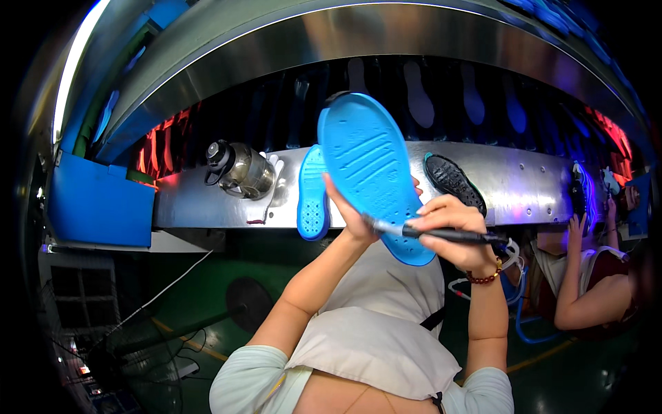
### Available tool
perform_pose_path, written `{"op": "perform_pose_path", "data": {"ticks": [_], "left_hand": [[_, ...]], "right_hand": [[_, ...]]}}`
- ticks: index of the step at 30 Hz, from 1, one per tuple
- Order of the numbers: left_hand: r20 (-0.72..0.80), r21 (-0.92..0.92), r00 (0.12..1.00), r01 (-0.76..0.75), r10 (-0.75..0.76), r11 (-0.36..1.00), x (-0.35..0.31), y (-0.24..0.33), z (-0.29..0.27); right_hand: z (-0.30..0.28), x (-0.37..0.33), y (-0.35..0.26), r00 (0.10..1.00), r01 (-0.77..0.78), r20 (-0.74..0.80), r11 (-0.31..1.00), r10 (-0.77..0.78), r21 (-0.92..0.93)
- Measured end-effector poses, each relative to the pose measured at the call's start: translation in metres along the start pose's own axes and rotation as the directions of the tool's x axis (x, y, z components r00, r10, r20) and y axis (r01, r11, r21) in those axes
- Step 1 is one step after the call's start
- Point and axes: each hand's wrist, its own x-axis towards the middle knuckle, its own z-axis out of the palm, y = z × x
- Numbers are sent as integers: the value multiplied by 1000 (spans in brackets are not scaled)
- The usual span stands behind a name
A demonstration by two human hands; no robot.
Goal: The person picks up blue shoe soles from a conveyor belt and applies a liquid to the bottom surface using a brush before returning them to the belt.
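My left hand [350, 212] is closed on the edge of a large bright-blue shoe sole [365, 155], held up tilted in front of me with its ridged face towards me. My right hand [455, 231] grips a black-handled brush [458, 236] with a pale, greyish front end. That front end lies across the lower part of the sole, close to my left fingers; whether it touches the surface I cannot tell. Behind the raised sole, another blue sole [314, 196] rests on the metal ledge [514, 179]. A black sole [455, 181] lies on the ledge to the right.
A dark transparent jug [241, 170] stands on the ledge at left, beside a whitish glove [267, 190]. Beyond runs a dark conveyor carrying several soles [418, 93] under a metal hood [386, 33]. Pale tubing [514, 255] hangs near my right wrist. A co-worker [593, 290] sits at right.
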Motion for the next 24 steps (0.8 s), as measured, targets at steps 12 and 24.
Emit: {"op": "perform_pose_path", "data": {"ticks": [12,24], "left_hand": [[29,-127,976,-209,214,970,10,31,7],[-55,45,971,-232,234,972,8,44,18]], "right_hand": [[-9,-11,1,993,61,94,996,-66,58],[-7,-21,18,991,-59,-114,988,75,141]]}}
